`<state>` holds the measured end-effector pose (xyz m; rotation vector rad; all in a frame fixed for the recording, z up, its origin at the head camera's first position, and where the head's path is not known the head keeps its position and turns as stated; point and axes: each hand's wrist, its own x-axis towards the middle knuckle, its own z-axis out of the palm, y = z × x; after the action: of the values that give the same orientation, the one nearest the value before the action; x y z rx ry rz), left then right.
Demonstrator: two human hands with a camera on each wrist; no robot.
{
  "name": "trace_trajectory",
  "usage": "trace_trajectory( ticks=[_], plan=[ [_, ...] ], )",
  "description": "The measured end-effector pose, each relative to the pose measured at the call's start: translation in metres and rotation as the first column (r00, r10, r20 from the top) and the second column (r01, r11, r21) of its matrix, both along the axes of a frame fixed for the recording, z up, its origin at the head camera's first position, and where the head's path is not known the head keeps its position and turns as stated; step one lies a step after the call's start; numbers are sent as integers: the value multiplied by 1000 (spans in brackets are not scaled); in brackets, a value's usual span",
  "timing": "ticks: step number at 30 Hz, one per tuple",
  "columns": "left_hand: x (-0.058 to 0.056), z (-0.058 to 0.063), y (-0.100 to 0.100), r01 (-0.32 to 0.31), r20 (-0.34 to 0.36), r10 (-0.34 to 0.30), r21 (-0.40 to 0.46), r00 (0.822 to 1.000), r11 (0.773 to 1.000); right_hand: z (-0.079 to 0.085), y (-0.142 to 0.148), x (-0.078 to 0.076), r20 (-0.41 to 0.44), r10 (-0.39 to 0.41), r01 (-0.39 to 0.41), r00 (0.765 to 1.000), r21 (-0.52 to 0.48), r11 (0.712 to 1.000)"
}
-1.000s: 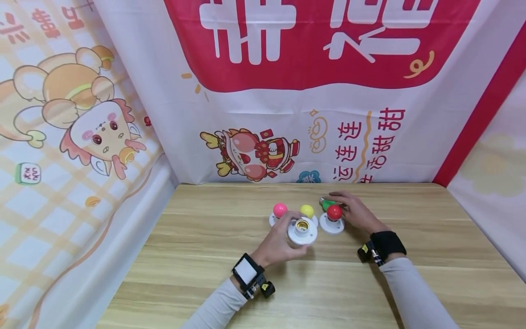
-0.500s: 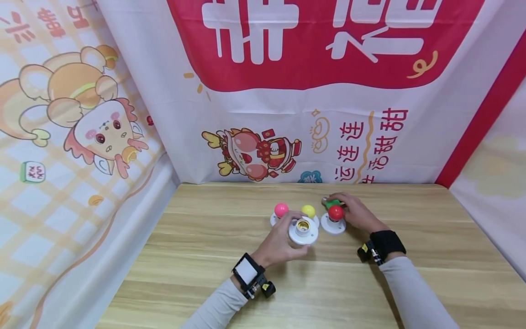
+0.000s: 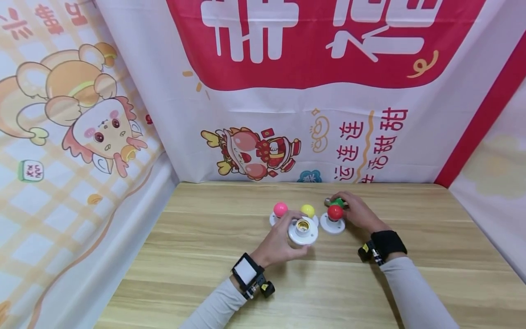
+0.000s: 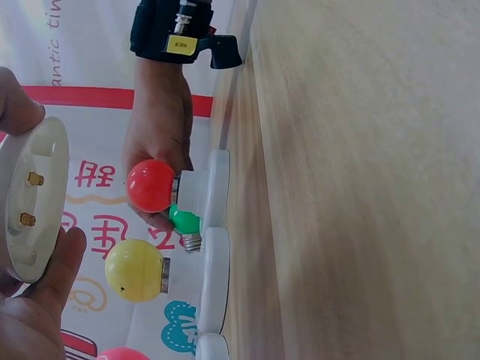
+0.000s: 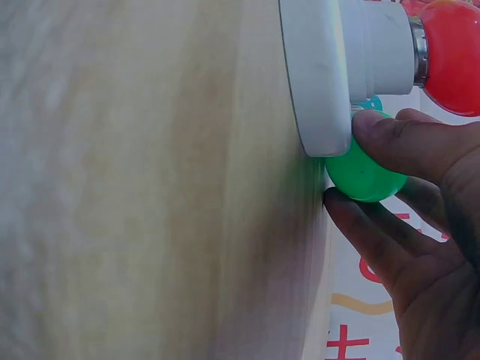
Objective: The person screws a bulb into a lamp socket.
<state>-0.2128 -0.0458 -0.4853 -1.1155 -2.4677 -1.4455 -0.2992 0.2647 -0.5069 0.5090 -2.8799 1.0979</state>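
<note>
My left hand [image 3: 277,244] grips a white round lamp socket [image 3: 302,234] by its rim, its brass-lined opening facing up. The left wrist view shows the socket's hollow underside [image 4: 46,180] with two brass screws, held apart from the table. Behind the red bulb [image 3: 335,212], my right hand [image 3: 361,214] pinches a green bulb [image 5: 367,176] between thumb and fingers. Its metal screw end [image 4: 192,242] points left in the head view. The red bulb sits upright in a white socket base [image 3: 333,226] beside the right hand.
A yellow bulb [image 3: 307,210] and a pink bulb [image 3: 281,209] stand in white sockets to the left of the red one, partly hidden by my left hand. The wooden table [image 3: 205,256] ends at a printed cloth [image 3: 255,105] behind.
The green bulb has shifted a little to the right, its screw end drawing closer to the red bulb, as my right fingers close round it. My left hand with the lamp socket stays put.
</note>
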Motion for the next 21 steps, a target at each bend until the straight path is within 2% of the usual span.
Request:
trace_trajectory(
  ticks=[11,21],
  plan=[
    [0,1,1,30,-7,-30,-10,1000,999,-1,2,2,45,-30,31,999,-20,999],
    [1,-2,1,25,4,-25,-19,1000,1000,-3,2,1,54,-25,25,998,6,1000]
  ],
)
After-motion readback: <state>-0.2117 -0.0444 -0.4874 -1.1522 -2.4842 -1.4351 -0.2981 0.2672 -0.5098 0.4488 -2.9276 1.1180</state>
